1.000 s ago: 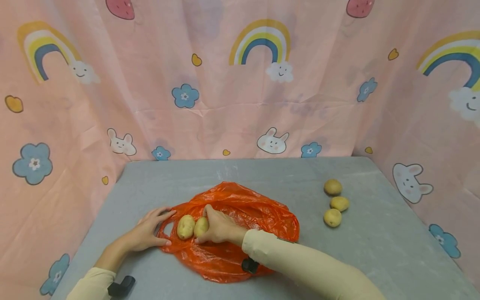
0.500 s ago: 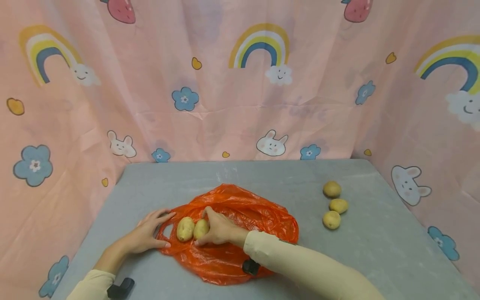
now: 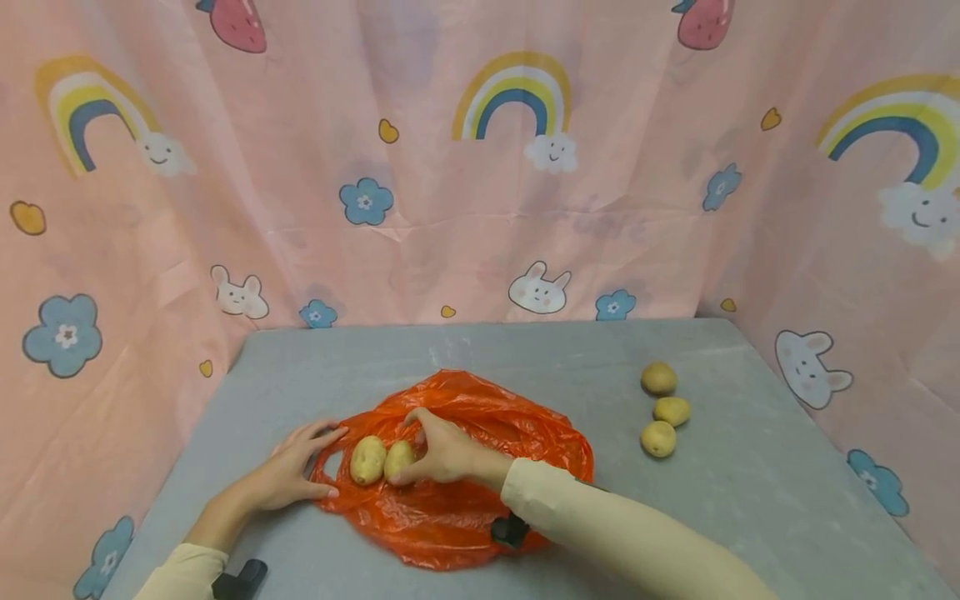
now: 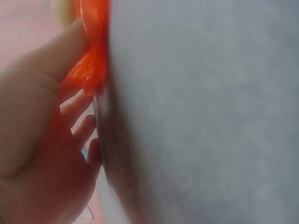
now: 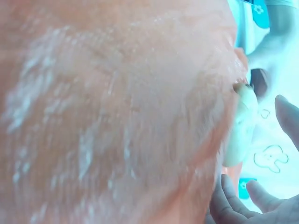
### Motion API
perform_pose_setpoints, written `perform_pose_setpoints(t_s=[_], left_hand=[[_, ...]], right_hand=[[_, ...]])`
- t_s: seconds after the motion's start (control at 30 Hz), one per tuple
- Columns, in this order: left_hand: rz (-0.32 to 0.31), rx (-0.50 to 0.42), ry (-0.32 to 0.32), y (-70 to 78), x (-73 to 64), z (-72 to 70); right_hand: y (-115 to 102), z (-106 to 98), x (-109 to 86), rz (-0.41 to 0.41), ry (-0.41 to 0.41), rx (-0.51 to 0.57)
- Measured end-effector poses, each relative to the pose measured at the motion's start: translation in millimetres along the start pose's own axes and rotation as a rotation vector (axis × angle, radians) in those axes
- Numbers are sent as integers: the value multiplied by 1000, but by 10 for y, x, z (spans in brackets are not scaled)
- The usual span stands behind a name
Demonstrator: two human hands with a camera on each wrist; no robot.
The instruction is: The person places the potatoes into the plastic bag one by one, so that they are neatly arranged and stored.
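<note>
A crumpled orange-red plastic bag lies spread on the grey table. Two potatoes sit side by side on its left part, a larger left potato and a smaller right potato. My right hand reaches over the bag from the right, thumb and fingers parted around the smaller potato. In the right wrist view, the thumb stands apart from a potato. My left hand rests at the bag's left edge by the handle, fingers spread; its thumb touches the plastic in the left wrist view.
On the right of the table are three more potatoes: a back potato, a middle potato and a front potato. A pink printed curtain borders the table at the back and sides.
My right hand has loosened from the smaller potato and drawn slightly to the right, while that potato stays beside the larger one. The left hand keeps its place at the bag's edge.
</note>
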State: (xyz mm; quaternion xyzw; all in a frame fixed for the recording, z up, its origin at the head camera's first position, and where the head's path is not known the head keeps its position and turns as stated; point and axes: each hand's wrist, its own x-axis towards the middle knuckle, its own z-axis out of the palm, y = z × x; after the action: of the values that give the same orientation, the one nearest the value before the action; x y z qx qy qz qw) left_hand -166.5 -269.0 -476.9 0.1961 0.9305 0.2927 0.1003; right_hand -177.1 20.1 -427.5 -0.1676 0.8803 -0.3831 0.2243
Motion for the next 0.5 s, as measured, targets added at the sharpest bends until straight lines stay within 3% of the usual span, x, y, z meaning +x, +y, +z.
perform_pose_setpoints(t_s=[0.5], left_hand=[[5,-23,3,-24,-3,0]], right_hand=[[87,-235,-202,-48,20,51]])
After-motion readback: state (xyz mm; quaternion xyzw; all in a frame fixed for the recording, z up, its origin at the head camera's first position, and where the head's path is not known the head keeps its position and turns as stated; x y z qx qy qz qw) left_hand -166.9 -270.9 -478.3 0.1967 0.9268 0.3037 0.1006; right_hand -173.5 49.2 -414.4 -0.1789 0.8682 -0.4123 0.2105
